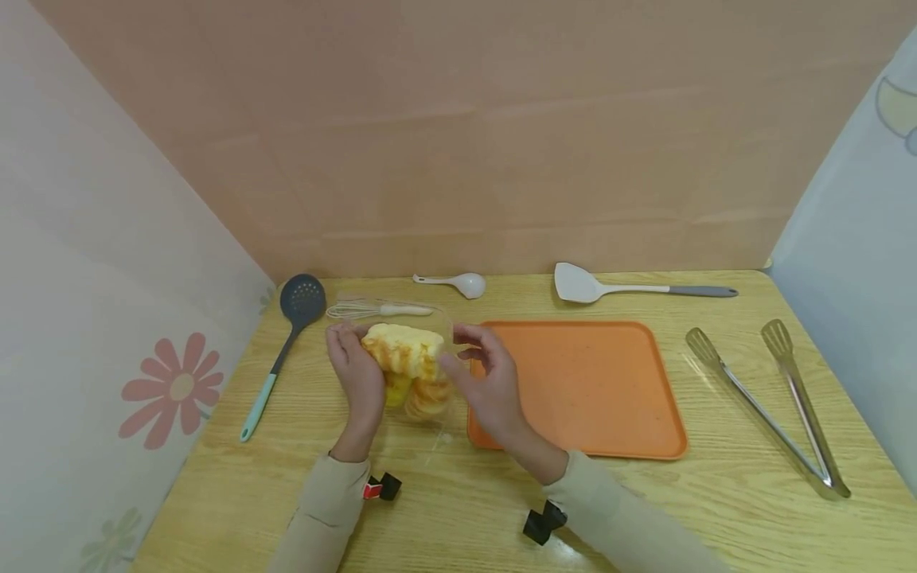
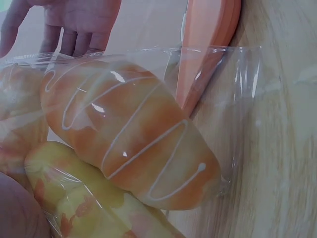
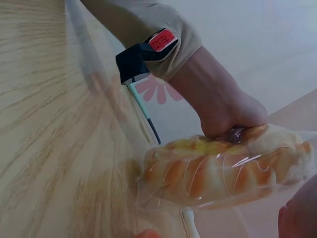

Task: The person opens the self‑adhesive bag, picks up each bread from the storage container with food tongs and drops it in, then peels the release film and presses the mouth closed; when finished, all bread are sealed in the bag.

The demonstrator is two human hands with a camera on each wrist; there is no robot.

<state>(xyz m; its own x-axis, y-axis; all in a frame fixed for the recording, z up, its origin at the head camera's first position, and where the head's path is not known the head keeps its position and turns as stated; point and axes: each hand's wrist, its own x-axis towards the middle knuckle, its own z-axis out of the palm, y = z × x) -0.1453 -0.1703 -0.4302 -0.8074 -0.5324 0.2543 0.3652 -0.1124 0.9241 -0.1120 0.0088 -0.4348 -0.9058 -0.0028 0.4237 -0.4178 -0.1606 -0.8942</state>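
A clear plastic bag (image 2: 245, 74) with several bread pieces is held up over the table. Inside are a browned roll with white zigzag icing (image 2: 133, 124) and a yellow piece with reddish patches (image 2: 74, 198). Uppermost in the head view lies a pale, brown-streaked piece (image 1: 404, 350). My left hand (image 1: 360, 378) grips the bag from its left side, its fingers partly hidden behind the bread. On the other side is my right hand (image 1: 494, 386), thumb overlapping the bread's right end and fingers loosely bent at the bag's edge, with a gap between.
An orange tray (image 1: 580, 390) lies right of the bag. Metal tongs (image 1: 774, 406) rest spread at far right. Along the back are a white spatula (image 1: 576, 284), a white spoon (image 1: 469, 285) and a whisk (image 1: 358, 310). A slotted skimmer (image 1: 302, 301) lies left, near the patterned wall.
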